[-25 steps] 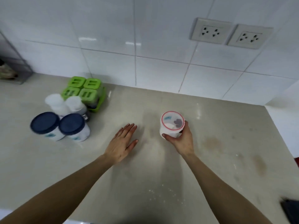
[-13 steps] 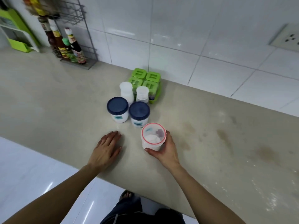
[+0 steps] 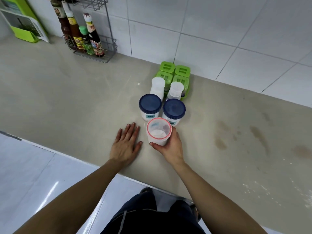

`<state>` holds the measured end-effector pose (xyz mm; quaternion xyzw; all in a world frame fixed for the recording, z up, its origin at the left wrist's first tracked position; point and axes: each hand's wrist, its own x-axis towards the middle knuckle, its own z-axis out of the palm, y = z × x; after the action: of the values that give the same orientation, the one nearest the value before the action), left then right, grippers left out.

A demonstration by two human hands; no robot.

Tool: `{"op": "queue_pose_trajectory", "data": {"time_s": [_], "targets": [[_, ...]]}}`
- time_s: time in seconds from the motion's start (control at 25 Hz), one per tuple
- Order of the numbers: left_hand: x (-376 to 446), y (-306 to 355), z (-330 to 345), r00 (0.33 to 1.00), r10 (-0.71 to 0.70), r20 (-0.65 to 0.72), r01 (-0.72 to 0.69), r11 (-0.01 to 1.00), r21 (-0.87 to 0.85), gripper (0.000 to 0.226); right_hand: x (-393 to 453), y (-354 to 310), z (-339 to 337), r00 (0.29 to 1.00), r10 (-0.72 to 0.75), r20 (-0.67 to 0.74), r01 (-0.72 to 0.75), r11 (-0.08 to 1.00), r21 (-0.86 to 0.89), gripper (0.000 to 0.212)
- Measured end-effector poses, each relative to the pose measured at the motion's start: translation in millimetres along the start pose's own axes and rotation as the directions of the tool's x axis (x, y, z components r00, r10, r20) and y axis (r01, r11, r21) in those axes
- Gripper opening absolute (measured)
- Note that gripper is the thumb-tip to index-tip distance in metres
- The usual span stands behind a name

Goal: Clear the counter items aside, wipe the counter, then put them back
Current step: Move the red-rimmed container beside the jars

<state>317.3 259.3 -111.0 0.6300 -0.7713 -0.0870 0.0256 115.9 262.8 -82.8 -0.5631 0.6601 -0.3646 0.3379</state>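
Note:
My right hand [image 3: 171, 147] grips a clear jar with a pink-rimmed lid [image 3: 158, 130], holding white powder, right in front of two blue-lidded jars [image 3: 150, 105] [image 3: 173, 108]. Behind those stand two white-capped bottles [image 3: 157, 86] [image 3: 176, 89] and a green set of square-lidded containers [image 3: 177, 71] near the wall. My left hand [image 3: 125, 144] lies flat on the beige counter [image 3: 76, 102], fingers spread, just left of the pink-rimmed jar.
A wire rack of sauce bottles [image 3: 84, 36] stands at the back left by the tiled wall, with a green holder [image 3: 22, 26] further left. Brown stains [image 3: 258, 134] and white specks [image 3: 263, 188] mark the counter at the right. The counter's front edge [image 3: 67, 153] runs below my hands.
My right hand has carried the pink-rimmed jar leftward across the counter until it sits right against the blue-lidded jars. My left hand moved along with it, still flat on the counter.

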Motion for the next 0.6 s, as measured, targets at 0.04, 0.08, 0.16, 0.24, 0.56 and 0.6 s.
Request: {"op": "queue_pose_trajectory", "data": {"time_s": [0.04, 0.08, 0.16, 0.24, 0.56, 0.6], "targets": [[-0.3, -0.6, 0.3, 1.000, 0.003, -0.005, -0.003, 1.000, -0.010, 0.067, -0.2, -1.5, 3.1, 1.000, 0.004, -0.014, -0.004, 1.000, -0.004, 0.093], [-0.4, -0.8, 0.5, 1.000, 0.006, -0.013, -0.006, 1.000, -0.021, 0.067, 0.4, -2.8, 5.6, 1.000, 0.009, -0.029, -0.010, 1.000, -0.004, 0.093], [-0.3, -1.1, 0.7, 1.000, 0.014, -0.022, -0.014, 0.999, -0.030, 0.067, 1.9, -3.9, 8.9, 0.998, 0.022, -0.056, -0.023, 1.000, -0.009, 0.094], [-0.1, -1.3, 1.4, 0.999, 0.016, -0.030, -0.017, 0.999, -0.030, 0.067, 2.7, -4.2, 10.4, 0.996, 0.037, -0.076, -0.039, 0.999, -0.017, 0.095], [-1.7, -3.2, -2.5, 0.999, 0.033, -0.023, -0.035, 0.996, -0.077, 0.071, -2.3, -1.5, 6.3, 0.999, 0.025, -0.044, -0.027, 0.999, -0.040, 0.093], [-4.4, -2.9, -4.3, 0.999, 0.032, -0.036, -0.036, 0.994, -0.102, 0.070, -6.0, 0.8, 2.4, 0.999, 0.018, -0.031, -0.019, 0.999, -0.037, 0.094]]}}
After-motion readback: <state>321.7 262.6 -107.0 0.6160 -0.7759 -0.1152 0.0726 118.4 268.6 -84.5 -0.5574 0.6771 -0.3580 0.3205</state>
